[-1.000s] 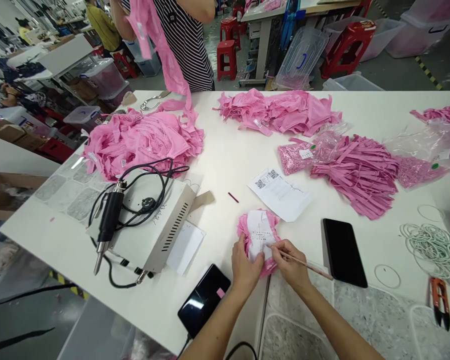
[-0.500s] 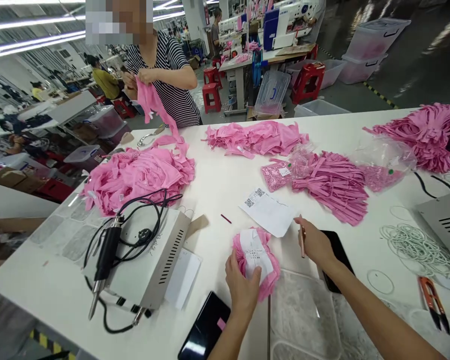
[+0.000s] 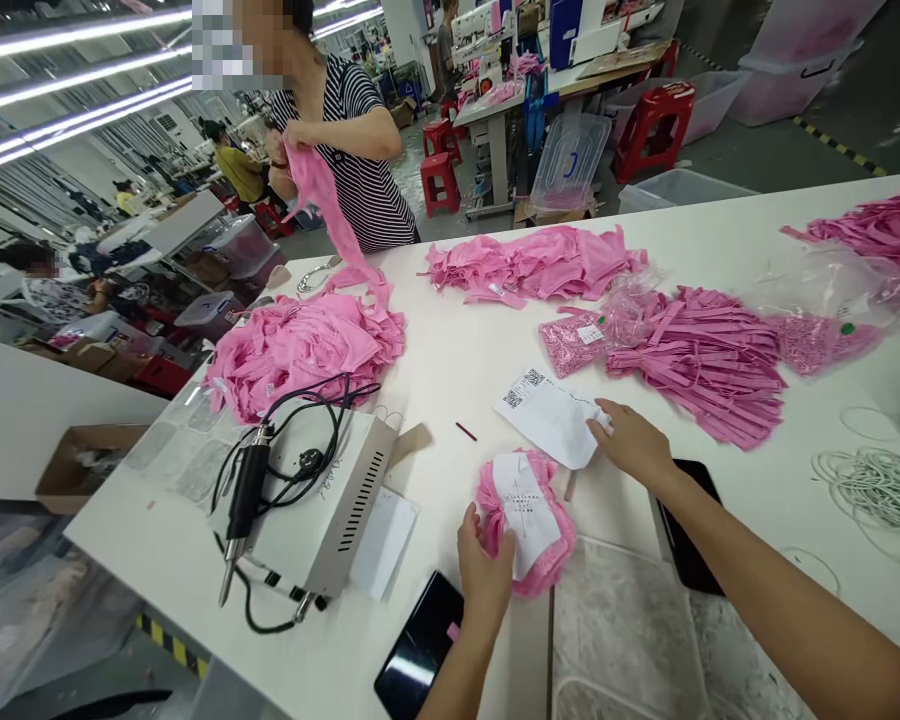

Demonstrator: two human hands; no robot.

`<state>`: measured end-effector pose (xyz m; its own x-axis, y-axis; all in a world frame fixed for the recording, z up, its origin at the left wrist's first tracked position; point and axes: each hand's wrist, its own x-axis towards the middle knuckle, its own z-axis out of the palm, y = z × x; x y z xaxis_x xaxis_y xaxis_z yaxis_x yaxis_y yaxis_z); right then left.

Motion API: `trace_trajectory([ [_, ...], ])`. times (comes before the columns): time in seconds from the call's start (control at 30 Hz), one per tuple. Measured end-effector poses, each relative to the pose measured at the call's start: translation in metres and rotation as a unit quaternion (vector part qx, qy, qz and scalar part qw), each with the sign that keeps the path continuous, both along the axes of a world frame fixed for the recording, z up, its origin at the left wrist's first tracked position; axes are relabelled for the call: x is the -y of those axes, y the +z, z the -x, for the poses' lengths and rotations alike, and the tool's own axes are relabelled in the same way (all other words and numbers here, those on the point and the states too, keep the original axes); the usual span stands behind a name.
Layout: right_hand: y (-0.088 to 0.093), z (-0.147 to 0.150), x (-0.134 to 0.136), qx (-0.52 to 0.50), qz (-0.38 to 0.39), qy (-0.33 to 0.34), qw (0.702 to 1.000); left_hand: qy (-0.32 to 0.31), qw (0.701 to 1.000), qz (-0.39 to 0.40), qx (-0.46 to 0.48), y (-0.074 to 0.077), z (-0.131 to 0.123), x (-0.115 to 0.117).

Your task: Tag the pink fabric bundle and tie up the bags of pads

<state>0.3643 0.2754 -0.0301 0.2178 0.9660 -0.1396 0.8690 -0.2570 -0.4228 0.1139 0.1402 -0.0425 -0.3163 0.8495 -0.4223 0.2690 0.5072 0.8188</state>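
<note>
My left hand (image 3: 486, 570) curls at the left edge of a pink fabric bundle (image 3: 562, 535), thumb and fingers on either side of that edge. A white slip with handwriting (image 3: 529, 510) lies on top of the bundle. With closed fingers, my right hand (image 3: 634, 440) holds the right corner of a white paper sheet with QR codes (image 3: 544, 420), which is slightly crumpled there. Between the bundle and the sheet, a slim pen (image 3: 571, 485) lies on the table, partly in view. A black phone (image 3: 690, 530) is under my right forearm.
A corded handpiece (image 3: 246, 490) rests on a grey control box (image 3: 345, 510) at left. Another phone (image 3: 424, 640) lies near my left wrist. Pink fabric piles (image 3: 307, 345), pink strips (image 3: 709, 365) and bagged beads (image 3: 570, 340) cover the far side. Opposite, a person (image 3: 352, 150) handles pink fabric.
My right hand has let go of the pen and taken hold of the paper's corner. My left thumb has slid back toward the bundle's edge. The camera view has turned slightly.
</note>
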Motion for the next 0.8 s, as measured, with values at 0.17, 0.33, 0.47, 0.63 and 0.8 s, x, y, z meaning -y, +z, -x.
trace_trajectory([
  [0.17,-0.018,0.009,-0.048,-0.026,-0.012,0.016,0.999,-0.033,0.999,-0.017,-0.016,-0.012,-0.002,-0.003],
  [0.33,-0.04,0.002,-0.053,-0.11,-0.057,-0.023,0.992,-0.045,0.999,-0.006,-0.019,-0.013,0.001,-0.003],
  [0.47,-0.04,-0.009,-0.05,-0.186,-0.091,-0.089,0.974,-0.048,0.998,0.012,-0.026,-0.005,-0.004,-0.01],
  [0.63,-0.038,-0.02,-0.049,-0.313,-0.104,-0.159,0.931,-0.056,0.998,0.017,-0.027,-0.003,-0.004,-0.015],
  [0.8,-0.039,-0.029,-0.04,-0.487,-0.087,-0.204,0.845,-0.054,0.994,-0.033,-0.087,0.002,0.003,-0.022],
])
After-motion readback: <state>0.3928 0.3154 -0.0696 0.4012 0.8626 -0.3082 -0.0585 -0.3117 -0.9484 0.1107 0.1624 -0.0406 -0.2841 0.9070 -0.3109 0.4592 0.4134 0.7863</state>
